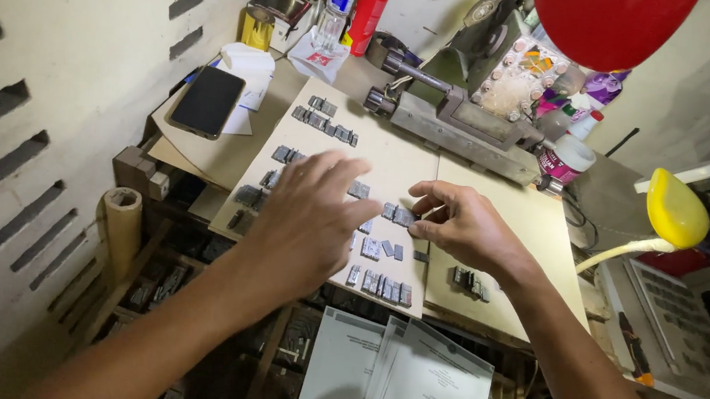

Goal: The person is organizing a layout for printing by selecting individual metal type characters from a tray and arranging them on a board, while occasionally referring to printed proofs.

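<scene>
Small grey metal type blocks (380,286) scattered in short rows across a pale board (396,155), in front of the grey metal machine (460,118). Right hand (460,226) just in front of that machine, fingers pinched on one block (402,216) at the board's middle. Left hand (307,221) spread flat and open above the rows, gripping nothing; contact with the pieces beneath not visible. Probably dense and heavy for their size, rigid, smooth-sided and a bit slippery; best pinched across the two long flanks, clear of the face. Dark phone (206,101) left of the machine.
</scene>
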